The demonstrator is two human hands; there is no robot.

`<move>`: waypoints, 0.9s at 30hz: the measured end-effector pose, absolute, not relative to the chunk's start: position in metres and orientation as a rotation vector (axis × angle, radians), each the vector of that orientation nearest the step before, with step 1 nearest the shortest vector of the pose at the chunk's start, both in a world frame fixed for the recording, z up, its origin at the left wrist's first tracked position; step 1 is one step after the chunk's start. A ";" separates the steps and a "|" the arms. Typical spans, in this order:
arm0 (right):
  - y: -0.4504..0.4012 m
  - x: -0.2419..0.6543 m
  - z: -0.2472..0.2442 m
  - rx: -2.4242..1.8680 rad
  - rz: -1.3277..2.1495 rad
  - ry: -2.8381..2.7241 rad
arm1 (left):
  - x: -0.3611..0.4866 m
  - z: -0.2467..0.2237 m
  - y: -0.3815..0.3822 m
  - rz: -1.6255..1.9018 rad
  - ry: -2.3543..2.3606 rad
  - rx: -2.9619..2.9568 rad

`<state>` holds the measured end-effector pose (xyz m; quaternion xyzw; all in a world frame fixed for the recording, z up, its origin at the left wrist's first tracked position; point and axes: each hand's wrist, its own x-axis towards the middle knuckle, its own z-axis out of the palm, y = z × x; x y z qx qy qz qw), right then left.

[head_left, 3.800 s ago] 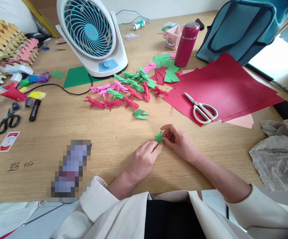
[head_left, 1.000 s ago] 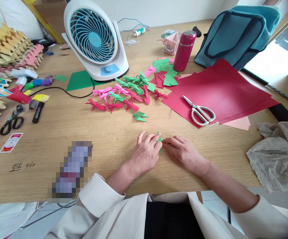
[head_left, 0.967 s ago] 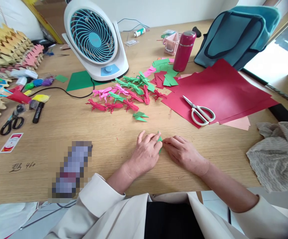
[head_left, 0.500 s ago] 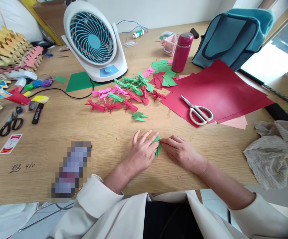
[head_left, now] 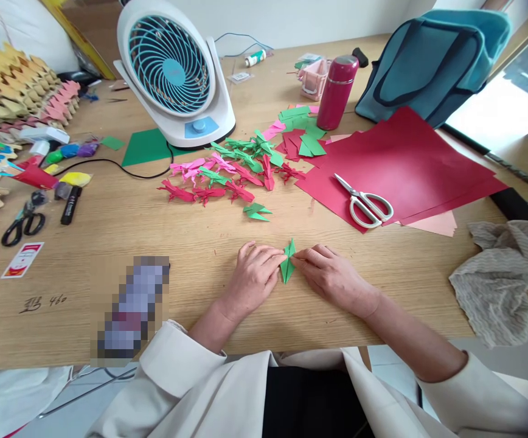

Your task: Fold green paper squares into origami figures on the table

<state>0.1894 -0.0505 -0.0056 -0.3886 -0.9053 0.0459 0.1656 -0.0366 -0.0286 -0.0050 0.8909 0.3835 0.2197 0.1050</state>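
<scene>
A narrow diamond of folded green paper [head_left: 288,261] lies on the wooden table between my hands, its long points facing away from and toward me. My left hand [head_left: 253,277] has its fingers drawn together, the tips on the paper's left edge. From the other side, my right hand [head_left: 330,277] pinches the right edge. Beyond them sits a small green folded piece [head_left: 257,212], and farther back a cluster of pink, red and green folded paper figures [head_left: 236,170].
Silver scissors [head_left: 367,204] rest on red paper sheets [head_left: 410,164] at the right, near a bottle [head_left: 337,94] and a cloth [head_left: 501,274]. A fan [head_left: 173,73] stands behind. At the left are black scissors [head_left: 23,225] and a blurred phone-like object [head_left: 131,310].
My left hand has drawn back to the left and its spread fingers have come together, uncovering more of the green paper. My right hand has hardly moved. The view has shifted slightly.
</scene>
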 end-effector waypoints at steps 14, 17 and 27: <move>-0.050 0.195 -0.003 -0.955 0.126 -2.550 | -0.031 0.000 -0.025 0.725 1.071 2.511; -0.050 0.195 -0.002 -0.954 0.134 -2.542 | -0.029 0.001 -0.021 0.700 1.093 2.434; -0.051 0.194 -0.002 -0.978 0.155 -2.541 | -0.018 -0.003 -0.012 0.759 1.205 2.272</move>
